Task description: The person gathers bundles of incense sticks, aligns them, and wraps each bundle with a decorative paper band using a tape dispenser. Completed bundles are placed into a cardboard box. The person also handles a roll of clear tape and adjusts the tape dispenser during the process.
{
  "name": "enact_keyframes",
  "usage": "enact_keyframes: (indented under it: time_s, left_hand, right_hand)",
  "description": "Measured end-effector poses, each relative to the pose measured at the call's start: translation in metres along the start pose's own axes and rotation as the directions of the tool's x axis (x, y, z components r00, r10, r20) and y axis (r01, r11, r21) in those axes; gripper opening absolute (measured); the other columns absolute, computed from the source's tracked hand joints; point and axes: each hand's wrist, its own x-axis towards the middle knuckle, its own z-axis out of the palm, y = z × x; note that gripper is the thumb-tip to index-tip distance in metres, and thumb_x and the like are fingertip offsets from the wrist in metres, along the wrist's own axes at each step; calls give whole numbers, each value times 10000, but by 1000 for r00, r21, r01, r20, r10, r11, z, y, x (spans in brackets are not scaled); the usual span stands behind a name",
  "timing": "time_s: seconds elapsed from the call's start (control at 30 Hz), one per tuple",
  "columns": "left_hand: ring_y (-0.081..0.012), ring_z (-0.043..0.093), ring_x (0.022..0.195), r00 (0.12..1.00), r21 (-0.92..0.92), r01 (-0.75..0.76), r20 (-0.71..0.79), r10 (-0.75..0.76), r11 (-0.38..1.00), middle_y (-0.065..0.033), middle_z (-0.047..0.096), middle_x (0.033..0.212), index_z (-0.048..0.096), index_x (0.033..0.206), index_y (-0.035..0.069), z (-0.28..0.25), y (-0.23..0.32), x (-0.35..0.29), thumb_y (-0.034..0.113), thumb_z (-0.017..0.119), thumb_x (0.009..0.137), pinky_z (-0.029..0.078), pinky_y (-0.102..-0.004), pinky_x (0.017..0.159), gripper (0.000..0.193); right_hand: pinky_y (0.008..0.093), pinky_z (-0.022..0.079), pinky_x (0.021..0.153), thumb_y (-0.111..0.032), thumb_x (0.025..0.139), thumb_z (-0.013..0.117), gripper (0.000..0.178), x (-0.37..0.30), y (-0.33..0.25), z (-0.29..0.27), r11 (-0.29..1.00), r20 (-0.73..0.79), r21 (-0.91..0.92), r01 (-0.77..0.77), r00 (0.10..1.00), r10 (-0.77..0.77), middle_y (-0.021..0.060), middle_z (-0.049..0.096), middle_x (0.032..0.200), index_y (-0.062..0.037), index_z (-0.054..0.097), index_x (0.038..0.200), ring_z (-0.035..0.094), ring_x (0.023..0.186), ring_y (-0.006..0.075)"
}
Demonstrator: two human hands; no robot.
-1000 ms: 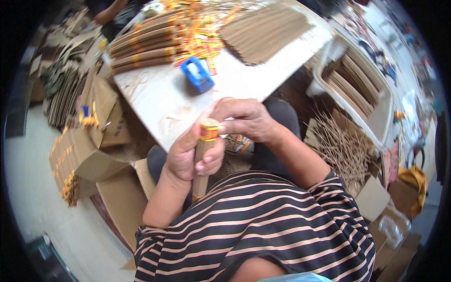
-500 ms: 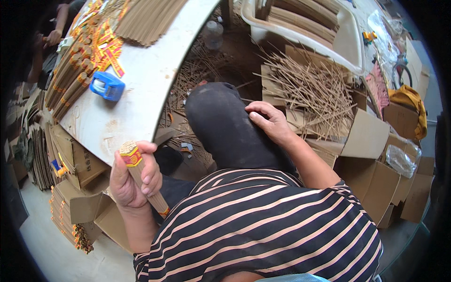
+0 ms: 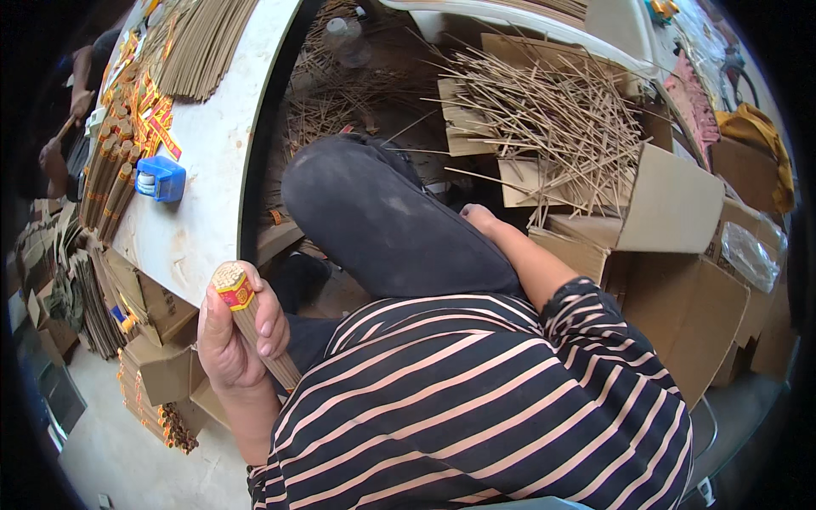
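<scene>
My left hand (image 3: 231, 355) is wrapped round a bundle of incense sticks (image 3: 236, 294), held upright and tilted, with a red and yellow paper band near its top end. The lower part of the bundle runs down against my striped shirt. My right hand (image 3: 480, 218) hangs at the far side of my dark-trousered knee (image 3: 365, 212), and its fingers are mostly hidden behind the leg. On the white table (image 3: 208, 161) at the left are a blue tape dispenser (image 3: 161, 178), banded incense bundles (image 3: 109, 174) and loose red and yellow paper bands (image 3: 158, 123).
An open cardboard box (image 3: 671, 208) heaped with loose sticks (image 3: 544, 119) stands right of my knee. Behind it is a white tub (image 3: 612, 34). More banded bundles (image 3: 149, 408) lie low at the left by cardboard boxes. Another person's hand (image 3: 81, 104) shows at far left.
My right hand has slid from the top of my knee down its far side. The view has shifted, and my knee leans further left. My left hand keeps its hold on the bundle.
</scene>
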Motion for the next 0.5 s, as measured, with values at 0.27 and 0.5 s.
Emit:
enact_keyframes:
  time_s: [0.27, 0.5]
  left_hand:
    - [-103, 416, 407, 980, 14, 19, -200, -16, 1000, -99, 469, 624, 400, 989, -21, -17, -1, 7, 343, 439, 921, 327, -195, 362, 372]
    - [-103, 412, 405, 973, 20, 54, -226, -49, 998, -100, 469, 621, 401, 995, -14, -20, 2, 43, 345, 425, 927, 323, -198, 362, 366]
  right_hand:
    - [390, 466, 775, -166, 761, 508, 244, 63, 30, 31, 994, 216, -109, -17, 976, 41, 199, 617, 973, -42, 647, 918, 597, 926, 331]
    - [426, 499, 673, -112, 769, 472, 266, 20, 5, 5, 943, 403, -38, -330, 859, 316, 229, 634, 894, 78, 638, 850, 636, 811, 345]
